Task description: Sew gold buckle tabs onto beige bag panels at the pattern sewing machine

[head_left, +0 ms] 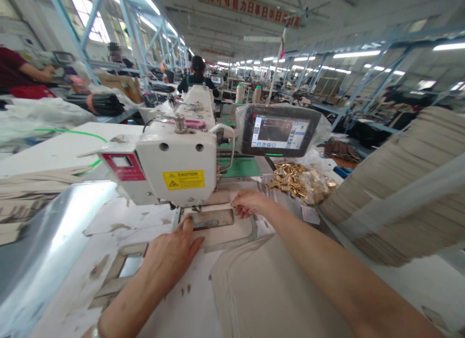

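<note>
Under the head of a white industrial sewing machine (178, 159), a beige panel (238, 233) lies in a flat clamp plate with a rectangular window. A small grey metal bar (206, 224) lies in that window. My left hand (172, 246) rests at the window's left end, index finger pressing down and thumb spread apart. At the right end, my right hand (250, 202) has its thumb and finger pinched together by the edge of a pale strip (209, 208). Whatever is between those fingertips is too small to make out. The needle area (196, 208) sits just above, between both hands.
A stack of beige panels (272, 284) lies in front of me. Brass-coloured hardware (290, 179) is piled right of the machine, below a control screen (278, 130). A tall bundle of beige pieces (407, 183) stands at right. An empty template frame (116, 275) lies left. Other people work farther back.
</note>
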Tool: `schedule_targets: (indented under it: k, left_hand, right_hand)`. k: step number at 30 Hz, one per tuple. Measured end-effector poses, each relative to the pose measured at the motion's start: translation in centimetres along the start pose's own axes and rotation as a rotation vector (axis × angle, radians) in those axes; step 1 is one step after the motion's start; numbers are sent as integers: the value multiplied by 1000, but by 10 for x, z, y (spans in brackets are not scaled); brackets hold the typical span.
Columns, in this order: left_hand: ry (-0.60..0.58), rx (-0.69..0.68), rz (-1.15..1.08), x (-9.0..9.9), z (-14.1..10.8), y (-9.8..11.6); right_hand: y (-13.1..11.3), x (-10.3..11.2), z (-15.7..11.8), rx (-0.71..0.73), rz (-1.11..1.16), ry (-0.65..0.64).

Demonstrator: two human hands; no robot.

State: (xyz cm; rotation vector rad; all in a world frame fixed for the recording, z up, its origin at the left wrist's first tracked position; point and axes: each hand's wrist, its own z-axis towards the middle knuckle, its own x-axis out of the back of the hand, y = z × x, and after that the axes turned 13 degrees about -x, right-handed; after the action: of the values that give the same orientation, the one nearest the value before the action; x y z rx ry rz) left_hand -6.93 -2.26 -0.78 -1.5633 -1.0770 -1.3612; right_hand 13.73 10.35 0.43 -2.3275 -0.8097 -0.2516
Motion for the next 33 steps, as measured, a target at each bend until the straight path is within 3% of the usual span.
schedule_targets:
  k: [11, 17, 23, 26, 29, 33]
  left_hand:
    - [12, -167, -48, 19, 9, 48]
    - [104, -387, -141, 25, 11, 80]
    - [254, -646, -412, 18, -1, 106]
    - [247, -676, -433, 13, -3, 121]
    - [161, -609, -454, 8, -2, 132]
    - [119, -579, -481, 6, 0, 136]
  right_hand:
    - [27, 35, 3, 27, 61, 20]
    - [29, 33, 4, 38, 72, 55]
    - [30, 29, -2, 55, 78, 94]
    - [34, 24, -5, 52, 6, 126]
    - [40, 20, -7, 117, -39, 212]
    - [46, 35, -13, 408, -312, 540]
